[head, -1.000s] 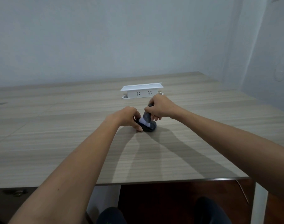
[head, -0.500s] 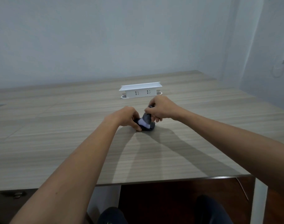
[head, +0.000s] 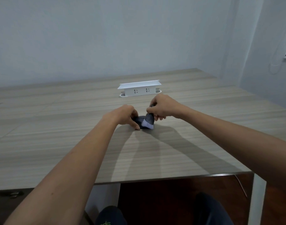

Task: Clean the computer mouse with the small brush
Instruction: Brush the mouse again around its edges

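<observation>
A dark computer mouse lies on the wooden table, mid-way across. My left hand grips its left side, fingers curled around it, and hides much of it. My right hand is shut on a small brush with a dark ferrule and pale bristles. The bristles rest on the mouse's near right side, angled down and to the left. The brush handle is hidden inside my fist.
A white socket box stands raised from the table just beyond my hands. The table's front edge runs close to my knees, with a white leg at the right. Walls close in behind and to the right.
The brush has swept toward me, down over the near side of the mouse. My left hand keeps its hold on the mouse. The view has shifted slightly.
</observation>
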